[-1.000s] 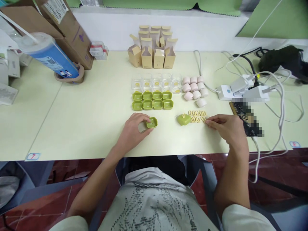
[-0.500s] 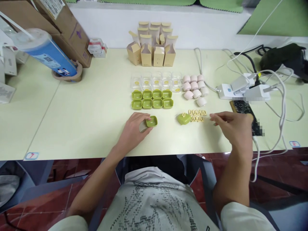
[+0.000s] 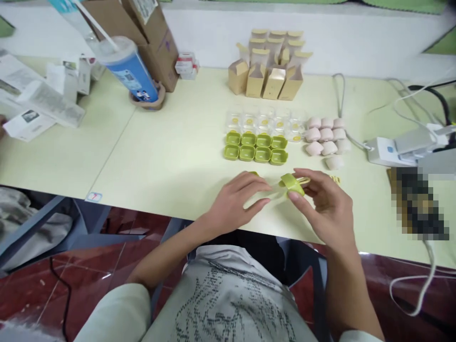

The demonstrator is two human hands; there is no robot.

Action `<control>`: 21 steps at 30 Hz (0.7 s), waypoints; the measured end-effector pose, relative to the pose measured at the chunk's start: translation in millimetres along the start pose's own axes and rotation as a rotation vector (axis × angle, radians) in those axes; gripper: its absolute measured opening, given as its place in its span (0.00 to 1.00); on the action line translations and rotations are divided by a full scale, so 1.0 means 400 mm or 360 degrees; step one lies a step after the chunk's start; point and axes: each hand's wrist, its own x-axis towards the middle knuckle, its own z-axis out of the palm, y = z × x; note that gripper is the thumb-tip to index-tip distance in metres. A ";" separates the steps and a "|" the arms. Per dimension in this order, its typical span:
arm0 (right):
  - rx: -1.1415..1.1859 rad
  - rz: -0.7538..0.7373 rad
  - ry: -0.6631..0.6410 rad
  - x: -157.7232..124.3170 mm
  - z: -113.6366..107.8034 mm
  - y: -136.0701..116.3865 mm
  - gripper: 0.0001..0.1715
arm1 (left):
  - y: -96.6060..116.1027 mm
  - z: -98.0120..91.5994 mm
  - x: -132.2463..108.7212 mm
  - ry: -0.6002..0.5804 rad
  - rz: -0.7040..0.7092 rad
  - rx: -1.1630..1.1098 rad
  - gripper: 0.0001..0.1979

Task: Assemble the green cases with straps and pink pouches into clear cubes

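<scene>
My right hand [image 3: 324, 204] pinches a small green cap [image 3: 292, 184] with a pale yellow loop on it, held tilted above the table. Facing it, my left hand [image 3: 242, 197] has its thumb and fingers apart. A faint, clear blur lies between the left fingertips and the cap; I cannot make out what it is. Behind the left fingers, a bit of green [image 3: 253, 173] shows, mostly hidden. Farther back stand rows of small green cups [image 3: 247, 153]. Yellow loop pieces [image 3: 335, 179] peek out beyond my right hand, which covers most of them.
Clear cups [image 3: 264, 121] with yellow marks stand behind the green ones. Pale pink rounded pieces [image 3: 326, 135] sit to their right, and open cardboard boxes [image 3: 274, 80] at the back. A power strip [image 3: 388, 151] with cables is at right, a blue cup [image 3: 133, 78] at left.
My right hand has moved left and picked up the green cap with the loop. My left hand has let go of the small green cup and come toward the cap. The view has turned left.
</scene>
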 end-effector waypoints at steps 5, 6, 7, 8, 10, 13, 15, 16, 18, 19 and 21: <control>0.0718 0.0170 0.0112 -0.025 0.102 -0.043 0.27 | 0.009 0.032 -0.016 0.0259 -0.0122 -0.0038 0.08; 0.0760 0.0195 0.0112 -0.025 0.114 -0.046 0.24 | 0.006 0.030 -0.017 0.0286 -0.0151 -0.0045 0.08; 0.0779 0.0214 0.0105 -0.023 0.121 -0.046 0.18 | 0.002 0.026 -0.017 0.0309 -0.0177 -0.0049 0.08; 0.0783 0.0223 0.0099 -0.020 0.125 -0.046 0.13 | -0.002 0.020 -0.016 0.0327 -0.0199 -0.0050 0.07; 0.0758 0.0221 0.0123 -0.014 0.125 -0.044 0.08 | -0.008 0.004 -0.011 0.0319 -0.0260 -0.0081 0.05; 0.0720 0.0226 0.0151 -0.011 0.118 -0.037 0.04 | -0.005 -0.021 -0.002 0.0169 -0.0369 -0.0247 0.11; 0.0703 0.0246 0.0154 -0.013 0.115 -0.034 0.03 | 0.004 -0.033 0.001 0.0084 -0.0419 -0.0399 0.15; 0.0702 0.0250 0.0163 -0.015 0.114 -0.033 0.03 | 0.008 -0.036 0.002 0.0056 -0.0435 -0.0471 0.16; 0.0706 0.0250 0.0202 -0.017 0.113 -0.033 0.04 | 0.014 -0.035 0.000 0.0043 -0.0475 -0.0587 0.15; 0.0712 0.0246 0.0215 -0.017 0.113 -0.034 0.04 | 0.015 -0.031 -0.002 0.0058 -0.0498 -0.0618 0.14; 0.0749 0.0243 0.0214 -0.015 0.114 -0.036 0.05 | 0.013 -0.019 -0.006 0.0133 -0.0538 -0.0667 0.15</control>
